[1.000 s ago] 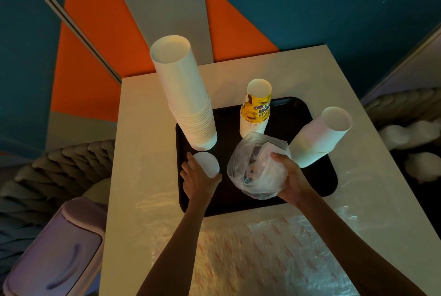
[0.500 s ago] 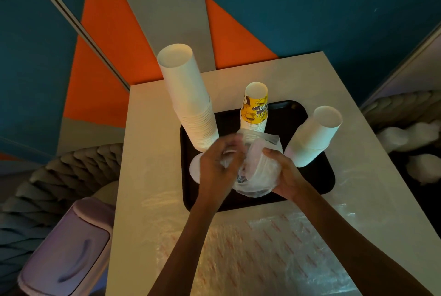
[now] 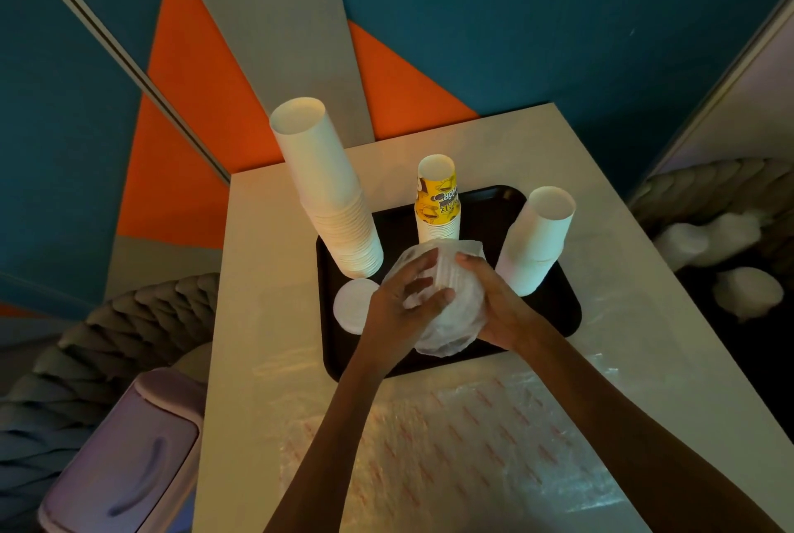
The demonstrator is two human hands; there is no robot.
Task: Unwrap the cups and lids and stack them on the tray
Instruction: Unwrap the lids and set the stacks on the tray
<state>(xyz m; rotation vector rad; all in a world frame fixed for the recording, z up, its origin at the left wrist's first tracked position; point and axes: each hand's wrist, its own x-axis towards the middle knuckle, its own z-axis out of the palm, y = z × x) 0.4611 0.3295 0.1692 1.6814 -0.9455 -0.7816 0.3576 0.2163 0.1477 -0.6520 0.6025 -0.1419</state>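
Two hands are now being closed on the bag (image 3: 453, 328) over the tray (image 3: 552, 315): it is being cupped by the right hand (image 3: 498, 309), while the left hand (image 3: 399, 305), brought back from the lid (image 3: 353, 305) laid just left of the grip, is being curled into its mouth. Another lid is likely being drawn out.

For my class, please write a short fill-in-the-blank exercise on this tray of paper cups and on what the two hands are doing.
1. The black plastic tray carries ____ stacks of paper cups.
2. The tallest stack of white paper cups stands on the person's ____ side.
3. The top cup of the middle stack is printed mainly in ____.
4. The left hand and the right hand together grip a clear plastic bag of stacked white ____.

Missing words: three; left; yellow; lids.
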